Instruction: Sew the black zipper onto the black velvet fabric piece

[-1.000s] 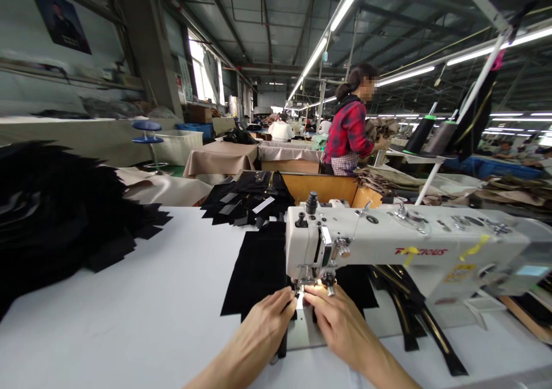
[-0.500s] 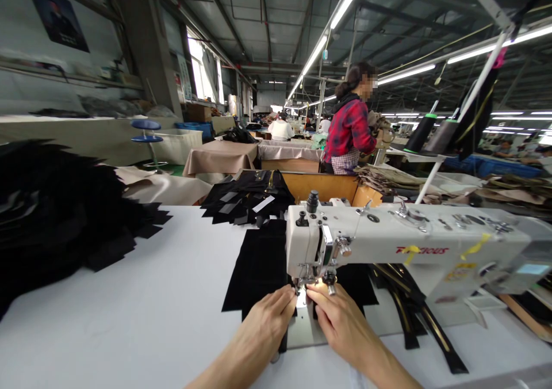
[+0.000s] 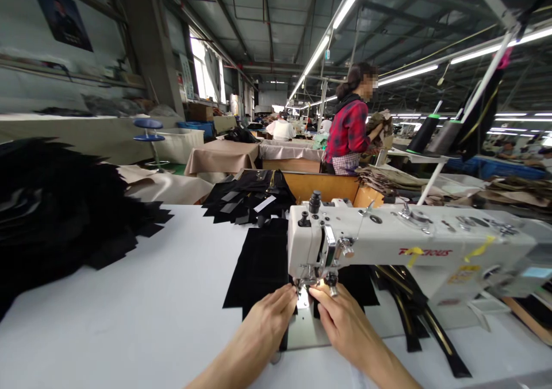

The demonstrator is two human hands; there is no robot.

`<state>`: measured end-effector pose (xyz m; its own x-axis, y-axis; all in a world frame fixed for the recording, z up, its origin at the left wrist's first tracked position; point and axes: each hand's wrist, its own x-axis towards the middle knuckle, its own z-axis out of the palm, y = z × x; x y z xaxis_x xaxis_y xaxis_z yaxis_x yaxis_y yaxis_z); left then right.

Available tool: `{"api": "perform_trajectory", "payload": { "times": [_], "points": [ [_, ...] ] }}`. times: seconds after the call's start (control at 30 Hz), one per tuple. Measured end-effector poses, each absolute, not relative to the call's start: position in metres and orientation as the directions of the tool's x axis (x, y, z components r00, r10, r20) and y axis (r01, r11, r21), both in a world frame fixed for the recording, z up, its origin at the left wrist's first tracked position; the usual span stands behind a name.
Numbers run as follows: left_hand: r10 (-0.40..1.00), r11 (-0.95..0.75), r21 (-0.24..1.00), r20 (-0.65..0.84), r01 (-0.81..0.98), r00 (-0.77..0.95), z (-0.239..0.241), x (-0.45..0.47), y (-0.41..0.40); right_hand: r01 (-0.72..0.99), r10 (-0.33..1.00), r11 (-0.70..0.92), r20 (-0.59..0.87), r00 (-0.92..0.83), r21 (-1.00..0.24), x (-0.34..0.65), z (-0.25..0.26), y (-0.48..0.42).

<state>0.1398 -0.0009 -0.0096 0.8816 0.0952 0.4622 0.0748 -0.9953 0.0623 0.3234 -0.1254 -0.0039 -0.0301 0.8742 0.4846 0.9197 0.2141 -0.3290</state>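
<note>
A black fabric piece (image 3: 259, 262) lies under the head of a white sewing machine (image 3: 371, 233), and more of it shows right of the needle area. My left hand (image 3: 271, 314) rests on its left part, fingers pressed together, with the tips beside the lit presser foot (image 3: 299, 288). Across the foot, my right hand (image 3: 342, 314) has its fingertips close to the needle area, and dark cloth shows between its index finger and thumb. Both hands are closed on the fabric. The palms hide part of the cloth, and the stitching is too small to make out.
A tall pile of black pieces (image 3: 56, 205) stands at the left. Behind the machine lies another black stack (image 3: 250, 196). Black strips with gold zippers (image 3: 425, 314) lie under the arm. Thread cones (image 3: 425, 133) stand at right. A co-worker in a red plaid shirt (image 3: 347, 130) stands beyond.
Both hands stay nearly in place at the needle area. The whole view has shifted slightly. The co-worker's arm and the brown cloth held there have moved up a little.
</note>
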Motion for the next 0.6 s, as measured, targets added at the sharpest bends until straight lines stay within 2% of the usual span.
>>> {"api": "perform_trajectory", "payload": {
  "times": [0.3, 0.43, 0.6],
  "points": [
    [0.092, -0.994, 0.097, 0.522, 0.049, 0.848, -0.012, 0.139, 0.0, 0.943, 0.848, 0.147, 0.53, 0.035, -0.298, 0.325, -0.001, -0.125],
    [0.084, -0.995, -0.006, 0.512, 0.102, 0.855, -0.015, 0.14, 0.005, 0.948, 0.841, 0.123, 0.538, 0.057, -0.293, 0.325, -0.007, -0.124],
    [0.208, -0.936, -0.196, 0.362, 0.292, 0.909, -0.029, 0.139, 0.013, 0.935, 0.844, 0.101, 0.527, 0.1, -0.339, 0.324, -0.011, -0.119]
  ]
}}
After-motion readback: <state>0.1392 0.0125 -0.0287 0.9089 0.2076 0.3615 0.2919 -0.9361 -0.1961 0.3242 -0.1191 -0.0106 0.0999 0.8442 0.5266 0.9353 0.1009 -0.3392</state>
